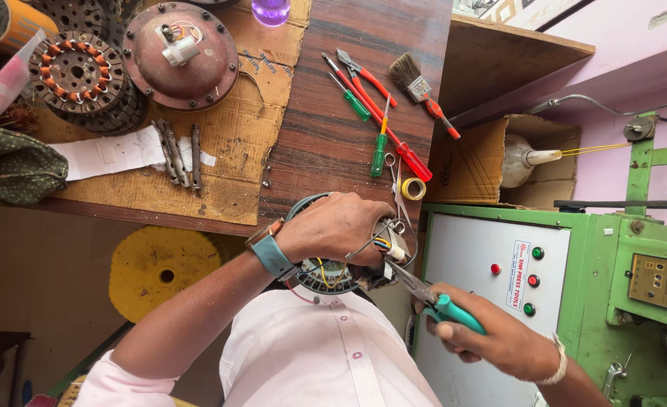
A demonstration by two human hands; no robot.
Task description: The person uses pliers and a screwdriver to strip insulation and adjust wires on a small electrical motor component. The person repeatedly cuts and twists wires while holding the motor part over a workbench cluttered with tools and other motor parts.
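Note:
My left hand (pixel 337 226) grips a round fan motor (pixel 326 275) held at the table's near edge, against my white shirt. Coloured wires (pixel 385 247) stick out of the motor on its right side. My right hand (pixel 492 339) holds teal-handled pliers (pixel 431 298), whose thin jaws reach up-left to those wires. A wristwatch with a blue strap (pixel 269 252) is on my left wrist.
On the wooden table lie red and green screwdrivers (pixel 382 139), red-handled pliers (pixel 364 75), a paintbrush (pixel 420 90) and a yellow tape roll (pixel 413 188). Cardboard at the left bears a reddish motor cover (pixel 181 56) and a wound stator (pixel 77 75). A green machine cabinet (pixel 544 271) stands right.

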